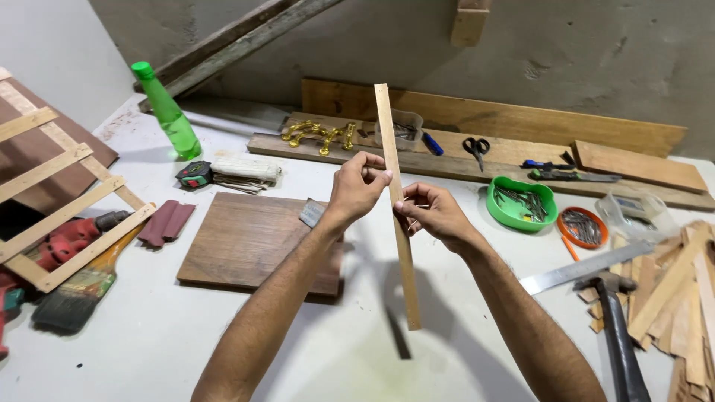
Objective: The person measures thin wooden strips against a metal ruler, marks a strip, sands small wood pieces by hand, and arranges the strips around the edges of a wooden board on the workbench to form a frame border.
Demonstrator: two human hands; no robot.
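**Both my hands on one thin wooden strip**

My left hand (359, 186) has its fingertips pinched on the upper part of a thin wooden strip (396, 205), thumb toward me and fingers curled over the edge. My right hand (430, 214) grips the same strip a little lower, fingers closed around its right edge. Between them I hold the strip nearly upright in the air above the white table (149, 327), its top leaning slightly left and its lower end hanging free over its own shadow.

Under my left forearm lies a dark wooden board (246, 242), flat on the table. Left of it are two small reddish pieces (165, 222), a wide paintbrush (74, 294) and a frame of pale slats (52, 201). A green plastic bottle (167, 113) stands farther back on the left.

On my right, a green bowl of nails (521, 202) sits beside an orange lid of nails (582, 226). Nearer me are a steel ruler (585, 266), a hammer (617, 327) and a heap of pale offcuts (681, 298). Black-handled scissors (476, 147) lie on the planks along the wall.
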